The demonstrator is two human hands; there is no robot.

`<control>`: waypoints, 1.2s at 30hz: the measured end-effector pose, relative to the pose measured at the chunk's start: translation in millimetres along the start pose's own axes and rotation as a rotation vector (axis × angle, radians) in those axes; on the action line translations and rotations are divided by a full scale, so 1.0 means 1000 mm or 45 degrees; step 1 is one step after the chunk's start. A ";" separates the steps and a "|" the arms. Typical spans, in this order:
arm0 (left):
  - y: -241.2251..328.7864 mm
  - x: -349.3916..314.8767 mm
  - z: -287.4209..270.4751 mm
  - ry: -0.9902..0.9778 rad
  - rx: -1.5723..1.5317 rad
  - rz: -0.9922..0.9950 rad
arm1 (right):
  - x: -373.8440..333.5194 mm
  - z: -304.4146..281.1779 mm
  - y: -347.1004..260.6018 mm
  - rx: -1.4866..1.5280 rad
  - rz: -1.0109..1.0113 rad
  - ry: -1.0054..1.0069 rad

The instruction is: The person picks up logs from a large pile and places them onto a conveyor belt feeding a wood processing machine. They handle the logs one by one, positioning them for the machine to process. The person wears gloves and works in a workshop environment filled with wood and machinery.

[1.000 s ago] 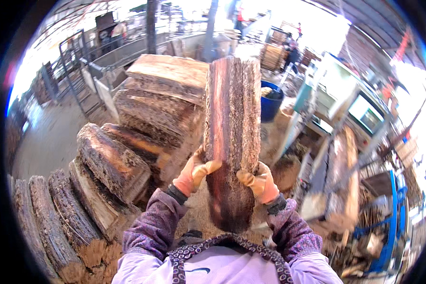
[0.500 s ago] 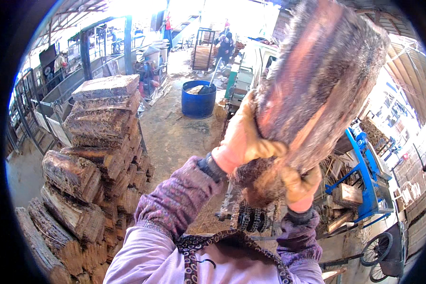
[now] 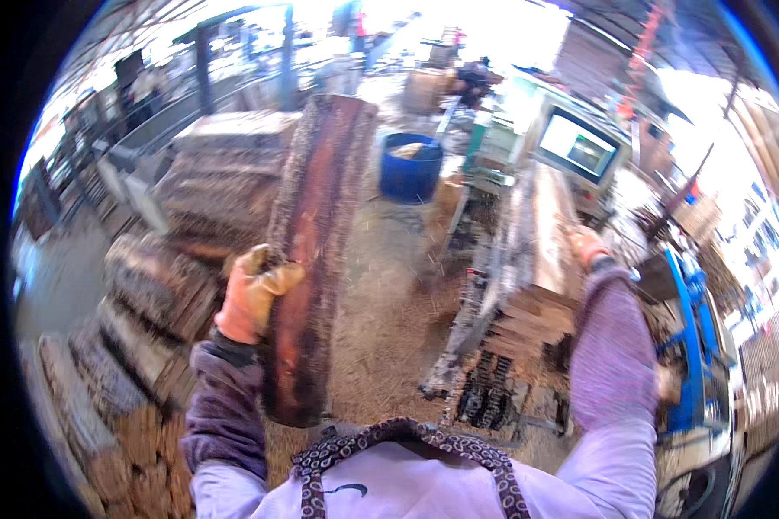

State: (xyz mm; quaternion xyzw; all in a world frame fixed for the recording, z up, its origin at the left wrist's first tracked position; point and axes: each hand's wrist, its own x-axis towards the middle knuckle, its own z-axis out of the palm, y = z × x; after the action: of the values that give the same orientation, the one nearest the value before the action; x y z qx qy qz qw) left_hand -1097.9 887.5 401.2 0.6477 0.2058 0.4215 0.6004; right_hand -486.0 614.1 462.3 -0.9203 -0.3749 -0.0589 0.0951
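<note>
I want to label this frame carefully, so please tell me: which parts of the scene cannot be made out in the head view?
- Right hand: only a glove edge shows; the raised purple sleeve hides its grip and anything in it.
- Left hand: fingertips hidden behind the bark slab.
- Stacked slabs at left: blurred by motion, so no count.
- Blue barrel: contents too small and blurred.
- Screen: washed out.

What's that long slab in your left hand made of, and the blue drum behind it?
Slab: raw wood, rough-sawn reddish face with bark along the edge. Blue drum: probably plastic, going by its smooth, even colour, though blur leaves that open. The left hand wears an orange glove, apparently leather or fabric.
</note>
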 end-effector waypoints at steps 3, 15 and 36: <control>0.023 -0.030 -0.121 0.206 0.232 -0.202 | 0.013 -0.033 -0.087 0.082 -0.164 0.462; -0.079 -0.097 -0.438 0.629 2.080 -0.962 | 0.104 0.167 -0.603 1.717 -1.104 -0.123; -0.129 0.309 -0.361 0.687 -0.469 -0.365 | 0.132 0.257 -0.758 2.637 -0.981 -0.918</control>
State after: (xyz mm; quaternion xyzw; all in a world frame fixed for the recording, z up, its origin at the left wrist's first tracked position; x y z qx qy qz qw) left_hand -1179.9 1369.2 342.8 0.3585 0.3665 0.5188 0.6841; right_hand -914.5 1291.1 334.8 -0.1907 -0.5041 0.5161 0.6657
